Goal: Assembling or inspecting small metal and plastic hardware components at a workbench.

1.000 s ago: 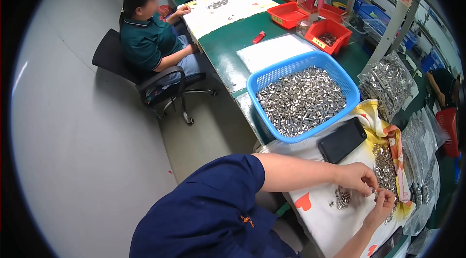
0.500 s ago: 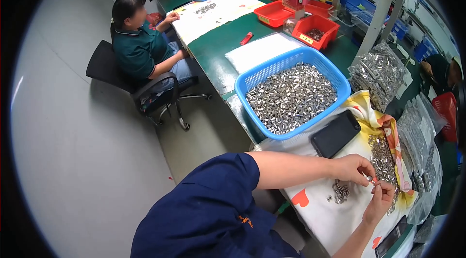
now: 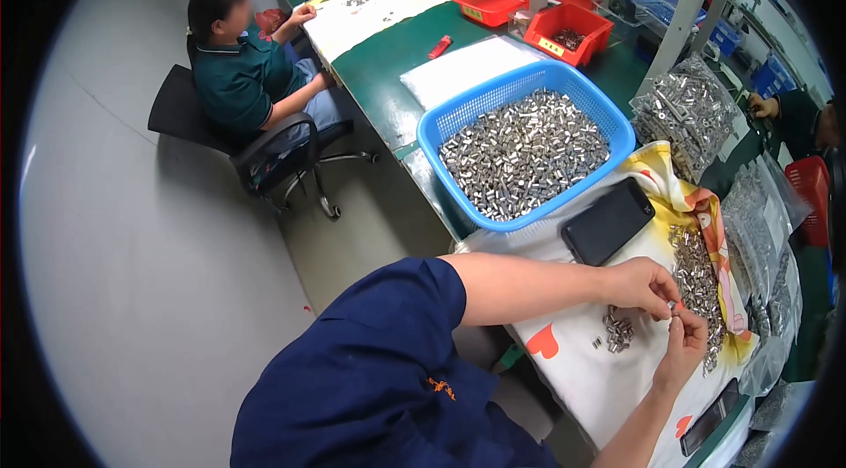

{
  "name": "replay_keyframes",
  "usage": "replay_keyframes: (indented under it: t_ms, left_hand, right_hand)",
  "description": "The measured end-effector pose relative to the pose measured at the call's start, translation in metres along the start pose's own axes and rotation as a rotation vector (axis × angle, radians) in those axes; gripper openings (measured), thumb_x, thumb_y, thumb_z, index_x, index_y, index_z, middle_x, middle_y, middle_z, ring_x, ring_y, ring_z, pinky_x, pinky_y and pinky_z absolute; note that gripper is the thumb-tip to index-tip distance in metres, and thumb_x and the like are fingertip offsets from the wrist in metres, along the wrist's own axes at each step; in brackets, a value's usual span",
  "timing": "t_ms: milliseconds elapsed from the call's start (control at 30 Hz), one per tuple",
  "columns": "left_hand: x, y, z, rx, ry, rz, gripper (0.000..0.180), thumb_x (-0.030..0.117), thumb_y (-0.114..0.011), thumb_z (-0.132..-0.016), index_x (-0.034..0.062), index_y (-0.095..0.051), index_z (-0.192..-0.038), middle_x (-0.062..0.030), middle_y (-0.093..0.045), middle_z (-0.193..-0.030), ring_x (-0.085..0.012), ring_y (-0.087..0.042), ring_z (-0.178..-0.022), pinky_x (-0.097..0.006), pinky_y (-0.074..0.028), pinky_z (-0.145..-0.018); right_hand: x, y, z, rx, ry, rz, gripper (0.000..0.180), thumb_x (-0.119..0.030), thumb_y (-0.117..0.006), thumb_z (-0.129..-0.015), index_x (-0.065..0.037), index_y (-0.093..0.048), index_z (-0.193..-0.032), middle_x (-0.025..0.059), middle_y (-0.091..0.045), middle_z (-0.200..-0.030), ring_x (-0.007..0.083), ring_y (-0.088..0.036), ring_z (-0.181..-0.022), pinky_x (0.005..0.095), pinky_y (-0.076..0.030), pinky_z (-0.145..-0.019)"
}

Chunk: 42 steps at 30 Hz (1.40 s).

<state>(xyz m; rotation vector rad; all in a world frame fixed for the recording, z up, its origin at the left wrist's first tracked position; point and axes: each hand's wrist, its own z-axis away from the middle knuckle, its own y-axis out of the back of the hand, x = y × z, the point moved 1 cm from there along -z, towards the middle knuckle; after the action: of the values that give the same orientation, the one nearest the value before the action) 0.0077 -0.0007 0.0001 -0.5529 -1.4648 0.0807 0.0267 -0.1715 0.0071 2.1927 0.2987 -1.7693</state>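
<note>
Your left hand (image 3: 648,285) and right hand (image 3: 683,345) meet fingertip to fingertip, pinching small metal sleeve (image 3: 673,307) between them; long axis unclear. Small pile of sleeves (image 3: 617,330) just left on white cloth (image 3: 599,380), nearer left hand.

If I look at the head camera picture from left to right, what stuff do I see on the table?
Blue basket of small metal parts → black phone → left hand → clear bag of metal parts → red stool.
</note>
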Motion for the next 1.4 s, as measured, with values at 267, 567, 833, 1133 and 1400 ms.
replay_keyframes:
  t_ms: [267,567,833,1133,1400]
  left_hand:
    - [0.004,-0.008,-0.009,0.002,-0.075,-0.263,0.035,0.01,-0.069,-0.068,-0.0021,-0.058,-0.099,-0.0071,-0.061,-0.086,-0.0105,-0.058,-0.076,-0.023,-0.047,-0.068]
    - [-0.008,0.007,-0.011,-0.002,0.07,-0.039,0.032,0.004,-0.062,-0.074,-0.0032,-0.055,-0.104,-0.0074,-0.061,-0.087,-0.0096,-0.058,-0.075,-0.021,-0.047,-0.066]
    - [-0.003,0.002,-0.004,0.037,0.08,-0.114,0.03,0.002,-0.061,-0.075,-0.0025,-0.054,-0.104,-0.0068,-0.061,-0.088,-0.0091,-0.058,-0.078,-0.02,-0.046,-0.067]
    - [-0.004,0.004,-0.001,0.069,0.09,-0.233,0.03,0.001,-0.063,-0.074,-0.0019,-0.055,-0.103,-0.0047,-0.061,-0.087,-0.0075,-0.056,-0.076,-0.019,-0.046,-0.067]
    - [0.003,-0.004,0.005,-0.056,0.177,-0.307,0.027,0.002,-0.065,-0.071,-0.0004,-0.059,-0.097,-0.001,-0.06,-0.076,-0.0051,-0.055,-0.069,-0.018,-0.045,-0.063]
  right_hand:
    - [-0.013,0.01,0.005,0.052,0.151,0.455,0.008,0.003,-0.058,-0.072,-0.001,-0.056,-0.079,0.0037,-0.055,-0.077,0.0116,-0.049,-0.07,0.0225,-0.039,-0.064]
    - [-0.018,-0.006,0.0,0.049,0.138,0.394,0.007,0.0,-0.06,-0.071,-0.001,-0.058,-0.077,0.0039,-0.056,-0.074,0.0113,-0.051,-0.067,0.0223,-0.041,-0.062]
    - [-0.021,-0.008,0.001,0.047,0.246,0.526,0.009,-0.001,-0.06,-0.067,-0.003,-0.059,-0.076,0.0076,-0.058,-0.074,0.0219,-0.055,-0.07,0.0288,-0.044,-0.063]
    - [-0.023,0.002,0.001,-0.05,-0.013,0.412,0.009,-0.007,-0.06,-0.071,-0.002,-0.06,-0.079,0.007,-0.06,-0.073,0.0173,-0.057,-0.066,0.0278,-0.045,-0.061]
    - [-0.007,0.028,-0.016,0.134,-0.101,0.498,0.012,-0.007,-0.06,-0.073,-0.003,-0.061,-0.084,0.003,-0.059,-0.073,0.0089,-0.052,-0.064,0.021,-0.042,-0.061]
